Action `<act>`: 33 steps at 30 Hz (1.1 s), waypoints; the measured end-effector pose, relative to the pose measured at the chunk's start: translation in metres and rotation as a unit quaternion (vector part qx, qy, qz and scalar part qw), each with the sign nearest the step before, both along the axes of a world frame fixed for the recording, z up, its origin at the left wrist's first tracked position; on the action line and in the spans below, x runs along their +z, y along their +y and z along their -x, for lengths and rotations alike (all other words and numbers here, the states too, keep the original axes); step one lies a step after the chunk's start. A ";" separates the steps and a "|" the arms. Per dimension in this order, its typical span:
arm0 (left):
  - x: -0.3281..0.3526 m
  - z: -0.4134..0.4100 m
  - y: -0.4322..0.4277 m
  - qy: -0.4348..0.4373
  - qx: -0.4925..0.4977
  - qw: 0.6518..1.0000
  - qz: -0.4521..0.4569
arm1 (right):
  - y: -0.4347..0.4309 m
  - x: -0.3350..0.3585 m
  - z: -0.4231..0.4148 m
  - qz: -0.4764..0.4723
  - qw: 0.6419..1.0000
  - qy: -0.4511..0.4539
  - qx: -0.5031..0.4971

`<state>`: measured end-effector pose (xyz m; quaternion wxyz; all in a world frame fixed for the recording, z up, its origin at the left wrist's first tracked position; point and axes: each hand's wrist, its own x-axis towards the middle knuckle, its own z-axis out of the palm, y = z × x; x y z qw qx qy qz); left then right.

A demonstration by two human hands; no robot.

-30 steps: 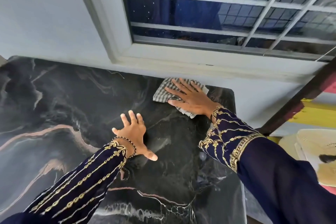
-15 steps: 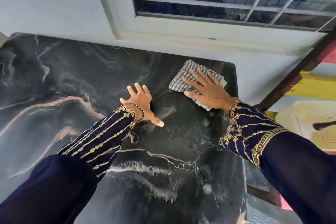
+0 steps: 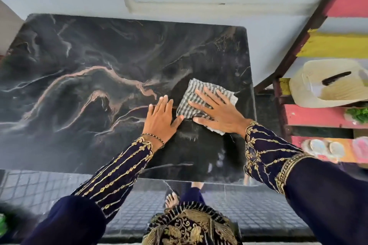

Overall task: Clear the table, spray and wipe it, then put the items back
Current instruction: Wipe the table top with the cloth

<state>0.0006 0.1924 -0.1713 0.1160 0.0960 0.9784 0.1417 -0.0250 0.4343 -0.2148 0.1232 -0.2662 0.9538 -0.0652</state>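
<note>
Right now the fingers (image 3: 205, 96) of the right hand (image 3: 221, 115) are lying straight and fanned apart, pressing flat on the checked cloth (image 3: 189, 93), with the thumb stretching along the cloth's near edge. That cloth is sitting on the right part of the table (image 3: 89, 61), close to its right edge and roughly midway between near and far.

Just left of it, the left hand (image 3: 161, 119) is resting palm-down on the dark marble, holding nothing. Its fingers are straight and close together. Its thumb is reaching right toward the cloth's left edge, though I cannot tell whether it is touching. Further out, two embroidered sleeves are reaching in from the near side. Off to the right, a straw hat (image 3: 326, 83) is lying on a coloured shelf.

Wiping looks to be the step in hand, with clearing seemingly done and the putting back not yet begun.

For a good wipe, the right palm should be bearing evenly over the whole cloth so that it is sliding flat rather than bunching under the fingertips. Overlapping passes from the far edge toward the near one would be covering the wide left part. The bracing left hand should be shifting ahead of the cloth, so that it is not printing the wiped marble. Near the right edge, a shorter stroke would be guarding against the cloth slipping off.
</note>
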 end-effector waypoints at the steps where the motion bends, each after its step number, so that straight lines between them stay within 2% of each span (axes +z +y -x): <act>1: 0.001 -0.014 -0.004 -0.002 -0.003 1.000 0.001 | -0.003 0.001 -0.015 0.004 1.000 0.003 0.003; 6: 0.007 -0.062 -0.021 -0.017 0.010 1.000 -0.004 | -0.016 -0.001 -0.075 0.006 0.999 0.031 0.027; 15: 0.019 -0.109 -0.020 -0.045 0.000 0.999 0.000 | -0.020 0.006 -0.149 0.001 0.994 0.012 0.106; 27: 0.023 -0.108 0.035 -0.080 -0.077 0.992 0.054 | 0.062 0.007 -0.206 -0.032 0.992 0.028 0.120; 33: 0.019 -0.094 0.056 -0.082 -0.099 0.990 0.050 | 0.083 0.008 -0.192 -0.021 0.992 -0.015 0.123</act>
